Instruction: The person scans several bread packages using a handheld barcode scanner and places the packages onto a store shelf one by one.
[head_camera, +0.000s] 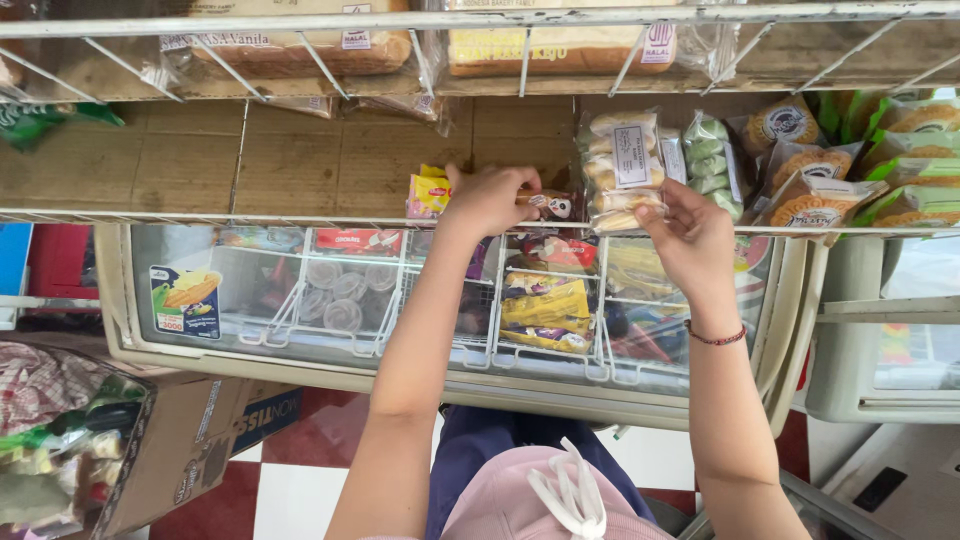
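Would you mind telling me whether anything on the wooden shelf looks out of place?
Nothing stands out. The left hand rests on small snack packets, the right hand touches a clear bag of pale rolls, and all packaging looks intact.

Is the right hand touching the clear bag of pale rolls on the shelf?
Touching. In the head view, the right hand's fingertips press on the lower edge of the clear bag of pale rolls, with no gap visible.

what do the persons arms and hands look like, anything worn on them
Both arms are bare from above the elbow down, with no sleeves showing. The left hand has no glove, ring or band that can be seen. The right hand is also ungloved, and its wrist carries a thin dark red beaded bracelet. No watch shows on either wrist.
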